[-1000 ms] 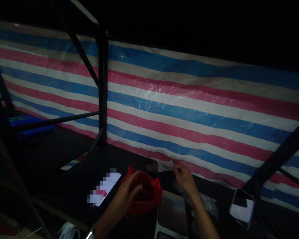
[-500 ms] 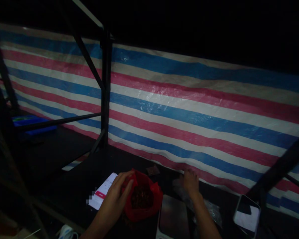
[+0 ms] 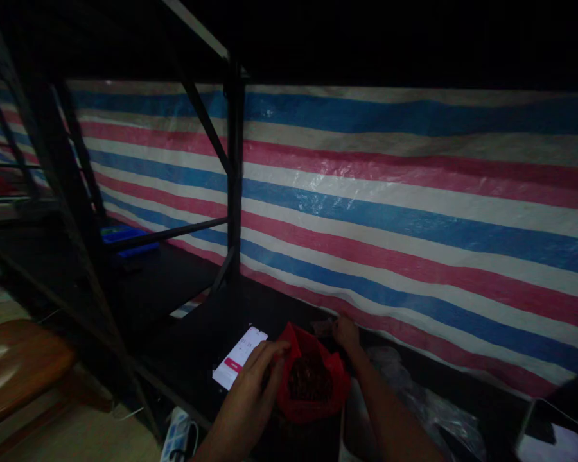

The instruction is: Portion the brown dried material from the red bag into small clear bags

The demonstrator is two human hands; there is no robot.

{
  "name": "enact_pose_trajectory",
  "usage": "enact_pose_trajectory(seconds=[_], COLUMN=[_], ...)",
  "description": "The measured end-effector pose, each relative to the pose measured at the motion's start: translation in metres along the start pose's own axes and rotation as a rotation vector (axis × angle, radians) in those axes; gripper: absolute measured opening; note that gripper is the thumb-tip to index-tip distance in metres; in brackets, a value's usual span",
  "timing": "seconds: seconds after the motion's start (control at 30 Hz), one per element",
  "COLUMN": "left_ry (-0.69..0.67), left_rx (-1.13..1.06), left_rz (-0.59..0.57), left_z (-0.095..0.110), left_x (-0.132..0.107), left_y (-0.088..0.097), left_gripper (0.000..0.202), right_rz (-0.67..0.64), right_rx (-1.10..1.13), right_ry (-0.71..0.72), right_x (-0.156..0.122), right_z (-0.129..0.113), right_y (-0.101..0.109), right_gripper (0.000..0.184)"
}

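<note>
A red plastic bag (image 3: 313,385) full of small dark pieces stands open on the dark shelf. My left hand (image 3: 257,385) rests against the bag's left side, fingers spread over its rim. My right hand (image 3: 345,332) reaches behind the bag to a small dark packet (image 3: 322,327) by the striped tarp and touches it; its fingers are too dim to read. A lit phone (image 3: 239,357) lies flat just left of the bag.
A striped red, white and blue tarp (image 3: 390,212) backs the shelf. Black rack posts (image 3: 234,179) rise at the left. Clear plastic bags (image 3: 414,391) lie right of the red bag, a second phone (image 3: 553,436) at far right. A power strip (image 3: 178,439) lies below.
The view has swung left. My right hand let go of the clear bag it held up and moved down and left behind the red bag. My left hand came out of the bag onto its rim.
</note>
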State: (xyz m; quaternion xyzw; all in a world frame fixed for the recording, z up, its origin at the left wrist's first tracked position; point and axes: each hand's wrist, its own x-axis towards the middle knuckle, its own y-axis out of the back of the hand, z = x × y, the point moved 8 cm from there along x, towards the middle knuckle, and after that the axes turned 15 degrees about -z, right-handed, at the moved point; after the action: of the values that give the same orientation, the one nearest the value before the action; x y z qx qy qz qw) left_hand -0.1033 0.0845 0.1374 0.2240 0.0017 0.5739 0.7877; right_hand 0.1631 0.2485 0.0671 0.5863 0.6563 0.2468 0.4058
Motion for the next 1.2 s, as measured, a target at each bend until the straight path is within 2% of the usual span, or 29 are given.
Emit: enact_pose_trajectory(seconds=[0.1, 0.2, 0.33, 0.5, 0.63, 0.73, 0.8, 0.93, 1.03, 1.1, 1.2], left_ry=[0.016, 0.041, 0.102, 0.166, 0.128, 0.099, 0.081, 0.089, 0.151, 0.221, 0.339], left_rx=[-0.056, -0.127, -0.22, -0.329, -0.349, -0.335, -0.313, -0.28, -0.334, -0.424, -0.613], left_rz=[0.006, 0.005, -0.036, -0.122, -0.136, -0.141, -0.129, -0.105, -0.106, -0.111, -0.149], left_z=[-0.002, -0.008, -0.021, -0.029, -0.021, -0.014, -0.012, -0.019, -0.034, -0.046, -0.06], left_x=[0.01, 0.03, 0.065, 0.091, 0.088, 0.084, 0.082, 0.079, 0.076, 0.072, 0.066], left_y=[-0.004, -0.016, -0.043, -0.07, -0.069, -0.064, -0.058, -0.047, -0.045, -0.049, -0.062], left_gripper=[0.034, 0.037, 0.033, 0.034, 0.034, 0.033, 0.033, 0.029, 0.025, 0.036, 0.07], right_rz=[-0.023, -0.035, -0.07, -0.101, -0.102, -0.101, -0.076, 0.097, 0.21, 0.239, 0.223], right_rx=[0.152, 0.294, 0.443, 0.588, 0.668, 0.694, 0.689, 0.623, 0.526, 0.455, 0.356], right_ry=[0.076, 0.16, 0.292, 0.465, 0.519, 0.537, 0.533, 0.5, 0.513, 0.543, 0.592], right_x=[-0.001, -0.015, -0.057, -0.116, -0.136, -0.137, -0.133, -0.126, -0.131, -0.138, -0.149], right_z=[-0.006, -0.018, -0.043, -0.076, -0.088, -0.091, -0.091, -0.088, -0.092, -0.097, -0.103], right_y=[0.014, 0.034, 0.048, 0.042, 0.038, 0.036, 0.035, 0.036, 0.035, 0.032, 0.024], right_gripper=[0.038, 0.039, 0.037, 0.036, 0.038, 0.042, 0.038, 0.023, 0.026, 0.029, 0.032])
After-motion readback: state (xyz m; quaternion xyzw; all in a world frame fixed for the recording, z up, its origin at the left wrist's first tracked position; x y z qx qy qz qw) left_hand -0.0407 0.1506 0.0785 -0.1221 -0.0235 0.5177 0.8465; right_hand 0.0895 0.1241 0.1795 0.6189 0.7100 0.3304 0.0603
